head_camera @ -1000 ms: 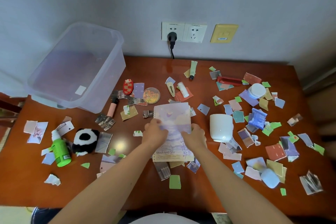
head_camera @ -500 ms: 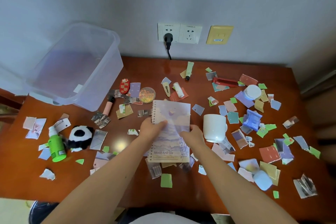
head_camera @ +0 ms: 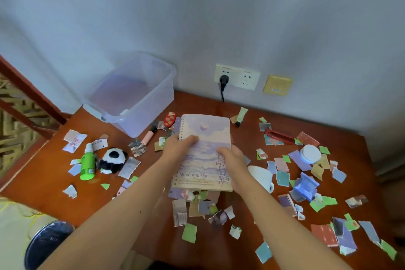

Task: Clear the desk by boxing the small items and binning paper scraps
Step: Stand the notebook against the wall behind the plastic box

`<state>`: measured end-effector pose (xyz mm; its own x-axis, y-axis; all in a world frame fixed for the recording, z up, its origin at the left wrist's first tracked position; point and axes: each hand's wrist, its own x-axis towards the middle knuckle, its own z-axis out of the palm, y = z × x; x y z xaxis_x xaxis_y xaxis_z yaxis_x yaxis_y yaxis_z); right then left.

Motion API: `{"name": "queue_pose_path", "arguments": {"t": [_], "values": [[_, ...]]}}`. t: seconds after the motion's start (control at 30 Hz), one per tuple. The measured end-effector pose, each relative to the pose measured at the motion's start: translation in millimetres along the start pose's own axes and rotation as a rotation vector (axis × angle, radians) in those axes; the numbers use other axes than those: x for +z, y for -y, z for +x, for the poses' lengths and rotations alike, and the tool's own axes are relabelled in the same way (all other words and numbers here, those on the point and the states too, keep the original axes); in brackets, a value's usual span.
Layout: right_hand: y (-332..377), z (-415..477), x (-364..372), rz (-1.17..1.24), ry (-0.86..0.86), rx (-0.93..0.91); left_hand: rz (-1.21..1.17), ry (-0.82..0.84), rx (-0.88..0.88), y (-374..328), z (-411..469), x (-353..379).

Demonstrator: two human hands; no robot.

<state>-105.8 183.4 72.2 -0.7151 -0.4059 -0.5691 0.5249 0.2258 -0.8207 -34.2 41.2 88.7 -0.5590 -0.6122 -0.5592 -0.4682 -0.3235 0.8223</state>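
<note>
The left hand [head_camera: 178,149] and right hand [head_camera: 230,160] both grip a spiral notebook [head_camera: 205,151], lifted above the scrap-strewn worktop [head_camera: 219,247]. A clear box [head_camera: 133,92] stands back left, a white cup [head_camera: 260,176] just right.

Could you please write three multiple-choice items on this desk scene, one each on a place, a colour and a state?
1. Where does the panda plush lie?
A. inside the clear box
B. beside the green bottle
C. on the white mug

2. What colour is the bottle?
A. green
B. red
C. black

3. How is the notebook held?
A. by neither hand
B. by the left hand alone
C. by both the left hand and the right hand

Answers: 1 B, it rests next to the bottle; 2 A, its body is bright green; 3 C, each hand grips a side.
</note>
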Motion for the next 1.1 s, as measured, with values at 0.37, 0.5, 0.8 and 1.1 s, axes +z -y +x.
{"name": "queue_pose_path", "arguments": {"t": [0.37, 0.5, 0.8, 1.1], "values": [[66.3, -19.0, 74.9, -0.101, 0.135, -0.220, -0.008, -0.026, 0.238, -47.3, -11.0, -81.1], [83.7, -17.8, 123.0, -0.049, 0.178, -0.229, 0.001, -0.035, 0.265, -66.2, 5.4, -125.0], [113.9, 9.5, 286.9, 0.023, 0.159, -0.298, 0.006, 0.060, 0.332, -122.0, 73.5, -269.6], [135.0, 57.9, 411.1, 0.030, 0.110, -0.261, 0.074, 0.048, 0.307, -155.8, 143.5, -376.8]]}}
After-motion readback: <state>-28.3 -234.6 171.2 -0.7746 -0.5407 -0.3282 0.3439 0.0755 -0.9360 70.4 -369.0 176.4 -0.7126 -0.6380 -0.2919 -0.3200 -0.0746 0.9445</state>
